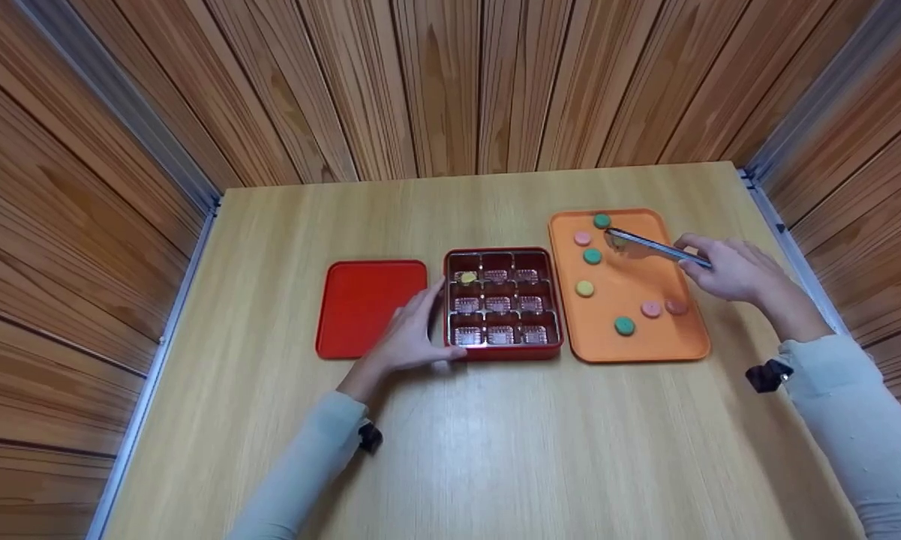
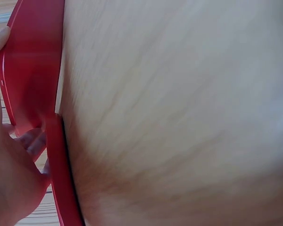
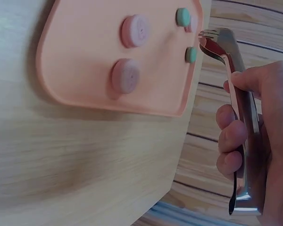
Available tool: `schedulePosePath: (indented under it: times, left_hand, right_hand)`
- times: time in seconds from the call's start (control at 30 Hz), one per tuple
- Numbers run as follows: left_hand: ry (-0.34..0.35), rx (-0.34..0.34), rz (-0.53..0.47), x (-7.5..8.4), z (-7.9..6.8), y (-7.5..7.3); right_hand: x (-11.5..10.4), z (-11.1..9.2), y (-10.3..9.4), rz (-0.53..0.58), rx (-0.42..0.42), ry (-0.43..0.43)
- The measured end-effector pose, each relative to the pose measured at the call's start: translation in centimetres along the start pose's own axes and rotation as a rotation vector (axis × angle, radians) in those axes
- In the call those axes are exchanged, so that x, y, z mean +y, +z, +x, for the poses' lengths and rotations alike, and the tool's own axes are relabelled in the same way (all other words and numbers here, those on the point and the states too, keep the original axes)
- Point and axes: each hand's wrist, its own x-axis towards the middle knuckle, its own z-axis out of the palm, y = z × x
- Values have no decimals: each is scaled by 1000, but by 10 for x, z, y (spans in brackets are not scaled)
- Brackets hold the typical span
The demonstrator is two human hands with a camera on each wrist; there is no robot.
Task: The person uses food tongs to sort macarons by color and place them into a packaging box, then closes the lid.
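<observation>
The right hand [image 1: 729, 268], grip curled around tongs [image 1: 668, 249], has their tips beside a yellow disc [image 1: 620, 242]; the left hand [image 1: 411, 336], spread, touches the box [image 1: 510, 354].

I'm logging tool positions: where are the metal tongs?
In the head view, the metal tongs are on the right, held by the right hand and extending over the orange tray.

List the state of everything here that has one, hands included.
Red box: open, one compartment filled, eight empty.
Yellow piece: in the box's far-left compartment.
Red lid or tray: lying flat.
Orange tray: flat, bearing several round pieces.
Tongs: held over the orange tray; whether gripping anything unclear.
Left hand: touching the box.
Right hand: gripping the tongs.
</observation>
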Motion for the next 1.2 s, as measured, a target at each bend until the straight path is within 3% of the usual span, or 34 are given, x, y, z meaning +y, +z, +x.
schedulePosePath:
  times: [0.63,0.83,1.2]
  left_hand:
    - [-22,3,-6,0,2,2]
    - [-20,3,-3,0,2,2]
    - [-14,9,-10,0,1,2]
  right_hand:
    - [-57,12,-6,-83,57,-159]
    - [-75,14,-1,-96,43,-225]
    - [-101,21,7,-120,7,-262]
